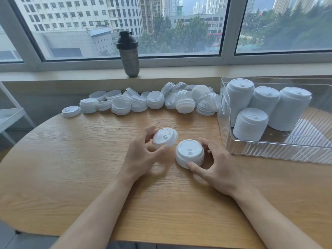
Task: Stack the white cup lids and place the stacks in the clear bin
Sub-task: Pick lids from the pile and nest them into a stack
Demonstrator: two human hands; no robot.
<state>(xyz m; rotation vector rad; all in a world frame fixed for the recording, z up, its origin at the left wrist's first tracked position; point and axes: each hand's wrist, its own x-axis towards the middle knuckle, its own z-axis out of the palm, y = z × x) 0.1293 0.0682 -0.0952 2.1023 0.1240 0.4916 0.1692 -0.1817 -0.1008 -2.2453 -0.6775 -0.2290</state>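
Wooden desk (89, 159). Far right, clear bin (269, 150) with four finished stacks (251, 123). Far edge, many loose lids (154, 99) left. Near centre, left hand (142, 155) pinching tilted lid (165, 137); right hand (217, 164) gripping short stack (189, 153).

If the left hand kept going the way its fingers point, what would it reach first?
Beyond the tilted lid that the left hand holds, probably the loose lid pile by the wall; depth is hard to judge.

High-rise office or break room, wooden table (71, 168), window (125, 24) onto city towers
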